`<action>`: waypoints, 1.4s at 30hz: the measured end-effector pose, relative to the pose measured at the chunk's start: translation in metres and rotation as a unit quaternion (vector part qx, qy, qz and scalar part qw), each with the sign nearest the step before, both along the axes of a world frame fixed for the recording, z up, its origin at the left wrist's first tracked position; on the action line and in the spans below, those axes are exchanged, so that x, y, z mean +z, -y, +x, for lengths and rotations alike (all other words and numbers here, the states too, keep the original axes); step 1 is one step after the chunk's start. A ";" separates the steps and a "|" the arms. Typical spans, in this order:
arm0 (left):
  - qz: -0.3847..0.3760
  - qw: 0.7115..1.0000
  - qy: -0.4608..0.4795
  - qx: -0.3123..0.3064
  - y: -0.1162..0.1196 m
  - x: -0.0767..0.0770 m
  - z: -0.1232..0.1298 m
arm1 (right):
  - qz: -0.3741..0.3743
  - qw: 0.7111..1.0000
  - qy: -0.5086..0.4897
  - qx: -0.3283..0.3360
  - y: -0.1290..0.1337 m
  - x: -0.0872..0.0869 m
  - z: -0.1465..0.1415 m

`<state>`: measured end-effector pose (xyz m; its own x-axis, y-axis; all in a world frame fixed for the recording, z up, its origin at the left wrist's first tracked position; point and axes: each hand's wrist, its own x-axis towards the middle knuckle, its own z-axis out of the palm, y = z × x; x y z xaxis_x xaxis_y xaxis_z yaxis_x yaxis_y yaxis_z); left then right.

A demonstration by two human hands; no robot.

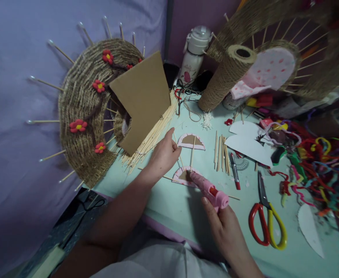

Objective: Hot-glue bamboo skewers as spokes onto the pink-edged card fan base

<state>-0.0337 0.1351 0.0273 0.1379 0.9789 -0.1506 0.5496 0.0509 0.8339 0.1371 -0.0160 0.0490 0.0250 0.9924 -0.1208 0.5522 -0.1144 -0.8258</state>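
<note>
My right hand (224,227) grips a pink hot glue gun (209,187). Its nozzle points down at a half-round cardboard piece (177,178) with a pale, pink-spotted edging. A second edged half-round piece (189,140) lies farther back, and a thin wooden stick (193,154) spans the two. My left hand (164,154) has its fingers closed around another thin stick (182,161), whose lower end meets the nearer piece. A further stick (169,178) lies crosswise by that nearer piece.
Left stands a twine-wound ring (82,96) with red flowers, beside folded cardboard (146,100) over a bundle of sticks (157,129). Right are loose sticks (222,154), a marker (235,172), scissors (263,216), white paper shapes (248,148) and tangled pipe cleaners (325,173). Behind stand a twine roll (227,79) and bottle (193,58).
</note>
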 end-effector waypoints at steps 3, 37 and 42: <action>0.002 1.000 -0.003 0.002 0.000 0.000 0.000 | -0.011 1.000 0.006 0.004 0.003 0.000 0.002; 0.004 0.987 -0.146 -0.063 -0.009 0.011 0.024 | -0.003 0.998 -0.049 -0.033 0.018 -0.013 0.012; 0.000 0.984 -0.163 -0.066 -0.010 0.013 0.025 | -0.001 0.998 -0.051 -0.031 0.021 -0.013 0.013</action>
